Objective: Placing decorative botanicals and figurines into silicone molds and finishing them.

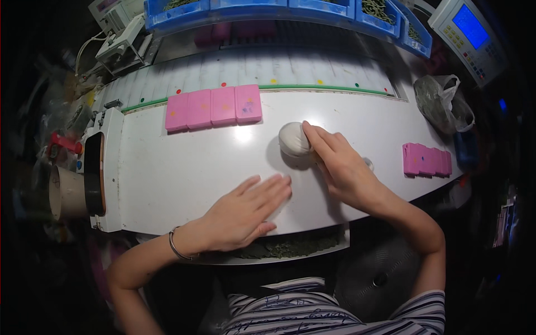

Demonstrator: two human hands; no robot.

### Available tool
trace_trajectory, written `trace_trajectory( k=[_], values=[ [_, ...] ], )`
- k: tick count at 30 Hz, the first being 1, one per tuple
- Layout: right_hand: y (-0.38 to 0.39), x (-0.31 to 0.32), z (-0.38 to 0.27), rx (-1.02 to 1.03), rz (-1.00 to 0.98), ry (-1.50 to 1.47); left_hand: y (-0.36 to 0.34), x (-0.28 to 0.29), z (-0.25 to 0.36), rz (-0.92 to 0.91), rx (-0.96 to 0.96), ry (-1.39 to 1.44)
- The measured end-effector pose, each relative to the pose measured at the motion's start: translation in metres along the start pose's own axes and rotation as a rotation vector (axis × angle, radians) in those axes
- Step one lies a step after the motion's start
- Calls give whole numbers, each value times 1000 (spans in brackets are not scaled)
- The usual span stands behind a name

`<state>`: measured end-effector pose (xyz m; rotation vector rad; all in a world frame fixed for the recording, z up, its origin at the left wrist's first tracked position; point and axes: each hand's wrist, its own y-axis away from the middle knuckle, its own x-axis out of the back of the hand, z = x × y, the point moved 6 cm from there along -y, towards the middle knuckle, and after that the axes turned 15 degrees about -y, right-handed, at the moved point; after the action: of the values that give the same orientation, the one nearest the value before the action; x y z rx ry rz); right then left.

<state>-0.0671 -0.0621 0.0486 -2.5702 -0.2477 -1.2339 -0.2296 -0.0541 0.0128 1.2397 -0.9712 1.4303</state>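
Note:
My right hand [345, 167] has its fingers closed on a white rounded object [294, 139] with a smooth, domed top, right of the table's middle. Its exact kind does not show. My left hand [248, 209] is spread low over the white tabletop [184, 173] near the front edge, fingers stretched out, holding nothing. A metal bangle circles that wrist. Partly behind my right wrist is a small whitish thing [368, 163], too hidden to name.
Several pink blocks [223, 106] form a row at the back left; more pink blocks [427, 160] stand far right. Blue bins [245, 12] of dried green leaves line the back. A leaf-filled drawer [290, 245] juts below the front edge. A plastic bag [444, 100] and keypad display [472, 36] flank the right.

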Motion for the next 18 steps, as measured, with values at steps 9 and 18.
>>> trace_trajectory(
  k=[9,18],
  values=[
    [5,2,0,78,60,51,40,-3,53,-85,-270,271],
    [-156,-14,-21,-163,110,-1276,40,52,9,435,84,477]
  ],
)
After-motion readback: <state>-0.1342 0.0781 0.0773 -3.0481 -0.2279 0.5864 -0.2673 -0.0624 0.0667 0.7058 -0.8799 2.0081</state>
